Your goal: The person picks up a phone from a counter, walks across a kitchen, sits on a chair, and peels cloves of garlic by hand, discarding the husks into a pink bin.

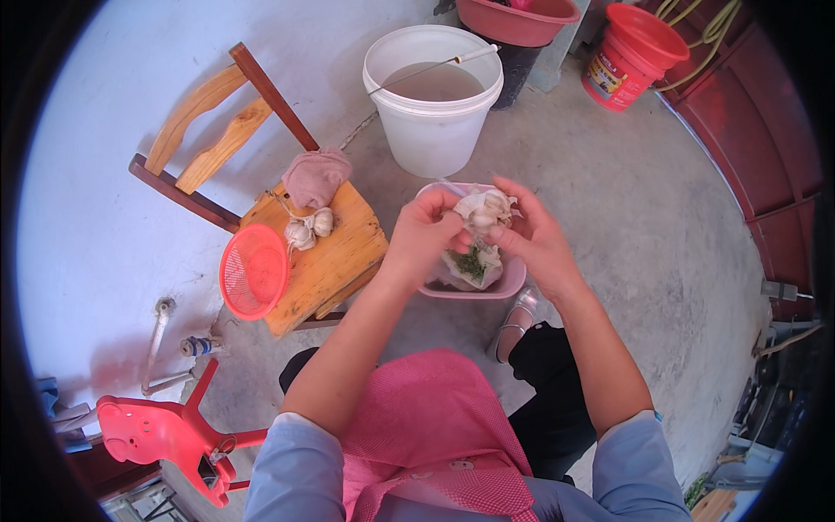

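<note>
A garlic bulb (485,212) with loose, papery skin is held between my two hands, above a pink plastic basin (502,290). My left hand (430,225) pinches at its left side with bent fingers. Around its right side curl the fingers and thumb of my right hand (531,228). Inside the basin lies a pale bag (486,274) with chopped green bits in it. More garlic bulbs (310,230) rest on the seat of a wooden chair (349,225) to the left, between a pink cloth (318,176) and a red plastic colander (256,271).
A white bucket (430,130) of cloudy water stands beyond the basin, a thin white-handled rod across its rim. Red buckets (613,81) and a reddish tub (515,23) are farther back. A red plastic animal-shaped stool (163,430) is at lower left. My feet flank the near floor.
</note>
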Demonstrator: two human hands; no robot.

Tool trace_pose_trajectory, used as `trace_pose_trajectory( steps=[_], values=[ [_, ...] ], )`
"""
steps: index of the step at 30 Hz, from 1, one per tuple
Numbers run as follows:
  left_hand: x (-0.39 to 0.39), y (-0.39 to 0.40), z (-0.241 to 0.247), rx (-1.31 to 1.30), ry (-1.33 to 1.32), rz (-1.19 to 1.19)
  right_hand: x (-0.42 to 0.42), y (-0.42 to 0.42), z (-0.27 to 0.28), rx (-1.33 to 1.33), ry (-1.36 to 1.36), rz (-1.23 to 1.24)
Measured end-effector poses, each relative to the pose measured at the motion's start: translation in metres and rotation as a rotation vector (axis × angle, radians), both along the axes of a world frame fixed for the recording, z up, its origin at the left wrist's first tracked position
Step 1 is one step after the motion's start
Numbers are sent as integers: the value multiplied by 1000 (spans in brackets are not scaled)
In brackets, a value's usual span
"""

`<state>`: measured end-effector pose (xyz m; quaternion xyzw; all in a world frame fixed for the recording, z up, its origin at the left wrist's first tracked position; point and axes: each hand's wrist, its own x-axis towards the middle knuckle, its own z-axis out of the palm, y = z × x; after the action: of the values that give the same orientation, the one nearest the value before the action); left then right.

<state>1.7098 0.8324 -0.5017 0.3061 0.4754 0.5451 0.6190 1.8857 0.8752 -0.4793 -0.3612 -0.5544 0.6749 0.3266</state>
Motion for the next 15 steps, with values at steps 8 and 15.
trace_pose_trajectory(
  steps=[8,15],
  values=[
    [9,-3,-4,38,-50,55,-2,-1,4,0,36,94],
    [7,-4,-4,-59,-640,109,-1,1,0,-212,274,75]
  ],
)
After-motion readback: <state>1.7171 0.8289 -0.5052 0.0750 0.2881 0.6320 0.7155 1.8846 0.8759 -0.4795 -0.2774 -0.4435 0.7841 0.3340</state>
